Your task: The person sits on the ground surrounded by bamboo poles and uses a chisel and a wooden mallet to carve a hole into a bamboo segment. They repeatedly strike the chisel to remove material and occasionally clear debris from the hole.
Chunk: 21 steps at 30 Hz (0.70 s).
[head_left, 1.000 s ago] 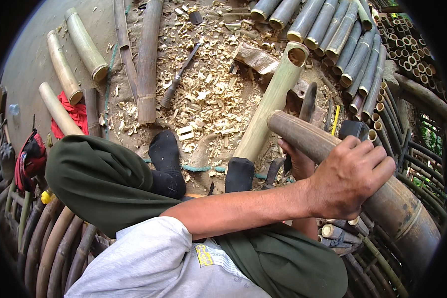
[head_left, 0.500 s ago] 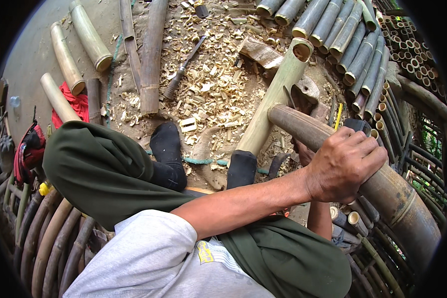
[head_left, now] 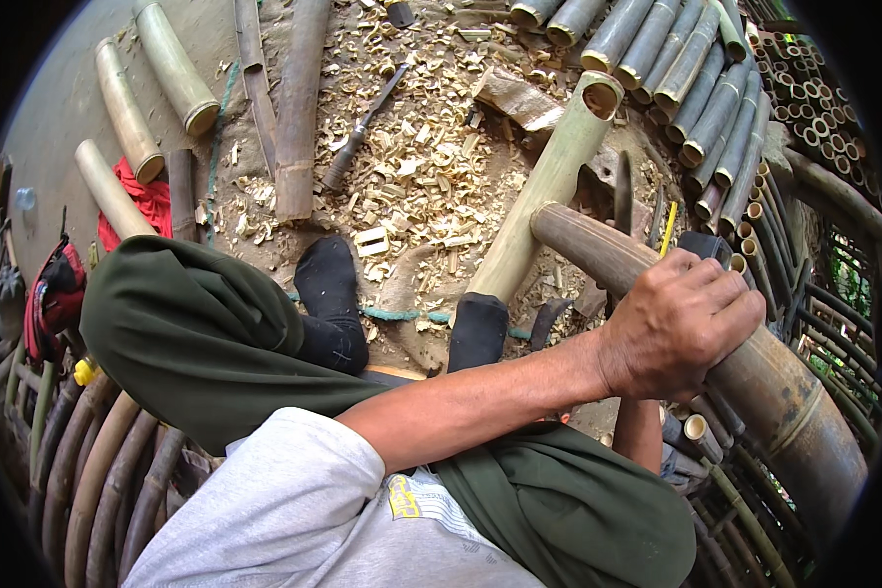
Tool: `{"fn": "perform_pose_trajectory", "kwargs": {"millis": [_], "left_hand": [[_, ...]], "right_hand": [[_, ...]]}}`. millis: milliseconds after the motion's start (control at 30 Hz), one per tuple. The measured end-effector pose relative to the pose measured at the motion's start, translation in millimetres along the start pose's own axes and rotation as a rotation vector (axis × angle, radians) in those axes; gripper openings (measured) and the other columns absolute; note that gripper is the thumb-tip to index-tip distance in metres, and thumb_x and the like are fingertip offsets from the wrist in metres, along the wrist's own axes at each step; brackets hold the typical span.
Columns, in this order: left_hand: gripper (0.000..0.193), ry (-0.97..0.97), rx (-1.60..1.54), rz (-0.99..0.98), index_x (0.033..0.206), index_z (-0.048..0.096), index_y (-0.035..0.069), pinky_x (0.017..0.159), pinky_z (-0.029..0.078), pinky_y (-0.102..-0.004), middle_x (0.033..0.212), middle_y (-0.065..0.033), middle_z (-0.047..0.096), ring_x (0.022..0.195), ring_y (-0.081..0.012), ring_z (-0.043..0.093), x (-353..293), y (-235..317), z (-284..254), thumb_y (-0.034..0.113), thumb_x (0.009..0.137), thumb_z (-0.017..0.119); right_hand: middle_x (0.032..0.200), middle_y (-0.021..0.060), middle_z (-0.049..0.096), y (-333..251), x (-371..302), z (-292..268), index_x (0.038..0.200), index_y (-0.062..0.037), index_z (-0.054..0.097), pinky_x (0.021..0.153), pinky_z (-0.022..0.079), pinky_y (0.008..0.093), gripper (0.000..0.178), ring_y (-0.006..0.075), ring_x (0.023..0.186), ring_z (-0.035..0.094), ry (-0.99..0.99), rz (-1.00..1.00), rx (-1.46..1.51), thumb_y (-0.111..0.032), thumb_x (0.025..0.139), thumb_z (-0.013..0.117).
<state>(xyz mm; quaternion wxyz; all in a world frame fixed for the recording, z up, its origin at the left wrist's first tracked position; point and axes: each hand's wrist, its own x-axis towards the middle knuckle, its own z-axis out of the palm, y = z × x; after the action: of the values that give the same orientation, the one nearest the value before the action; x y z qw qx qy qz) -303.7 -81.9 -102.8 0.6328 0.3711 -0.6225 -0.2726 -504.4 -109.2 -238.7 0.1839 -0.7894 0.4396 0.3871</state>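
Note:
My left hand (head_left: pixel 684 321) is closed around a thick brown bamboo pole (head_left: pixel 804 412), its arm reaching across my lap to the right. The pole's narrower end rests against the side of a peeled pale-green bamboo tube (head_left: pixel 541 201). That tube slants away from my socked right foot (head_left: pixel 478 323), which touches its near end. My right forearm (head_left: pixel 638 429) passes underneath the left one, and its hand is hidden behind the pole and my left hand. A dark pointed blade (head_left: pixel 623 194) stands up just beyond the pole; its handle is out of sight.
Pale shavings (head_left: pixel 426 186) cover the ground, where a chisel-like tool (head_left: pixel 365 127) lies. Cut bamboo tubes (head_left: pixel 696 78) are stacked at the far right. Several pale pieces (head_left: pixel 176 69) lie far left near a red cloth (head_left: pixel 145 201). A yellow stick (head_left: pixel 668 227) lies beyond the pole.
The dark blade has moved right, away from the pale tube, and stands more upright. My right hand, partly visible before beneath the pole, is now hidden. My left hand keeps its grip.

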Motion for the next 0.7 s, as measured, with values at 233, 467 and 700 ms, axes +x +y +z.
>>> {"fn": "perform_pose_trajectory", "kwargs": {"millis": [233, 467, 700], "left_hand": [[0.041, 0.013, -0.002, 0.015, 0.108, 0.064, 0.006, 0.077, 0.051, -0.04, 0.094, -0.0059, 0.065, 0.087, -0.0259, 0.067, 0.9, -0.3, -1.4, 0.021, 0.071, 0.074], [0.037, 0.119, -0.036, 0.021, 0.098, 0.059, 0.006, 0.076, 0.048, -0.0414, 0.088, -0.0068, 0.057, 0.086, -0.0267, 0.063, 8.0, -3.7, 1.6, 0.015, 0.064, 0.073], [0.058, 0.082, -0.137, -0.387, 0.116, 0.058, 0.002, 0.083, 0.057, -0.0443, 0.1, -0.0149, 0.066, 0.092, -0.0307, 0.07, 56.3, -76.6, -57.1, 0.022, 0.07, 0.086]], "right_hand": [[0.082, 0.0036, 0.066, 12.5, -15.1, -1.4, 0.113, -0.0012, 0.066, 0.064, 0.051, 0.0339, 0.02, 0.0169, 0.07, 0.063, -0.047, 0.004, -0.067, -0.017, 0.1, 0.066], [0.082, 0.0034, 0.066, 26.5, -27.5, -5.2, 0.112, -0.0013, 0.066, 0.065, 0.051, 0.0335, 0.019, 0.0165, 0.07, 0.063, -0.064, 0.006, -0.117, -0.016, 0.101, 0.066], [0.081, 0.0033, 0.066, 48.2, -53.6, -24.1, 0.112, -0.0014, 0.066, 0.065, 0.051, 0.0332, 0.018, 0.0162, 0.07, 0.063, 0.281, 0.152, 0.363, -0.016, 0.101, 0.066]]}}
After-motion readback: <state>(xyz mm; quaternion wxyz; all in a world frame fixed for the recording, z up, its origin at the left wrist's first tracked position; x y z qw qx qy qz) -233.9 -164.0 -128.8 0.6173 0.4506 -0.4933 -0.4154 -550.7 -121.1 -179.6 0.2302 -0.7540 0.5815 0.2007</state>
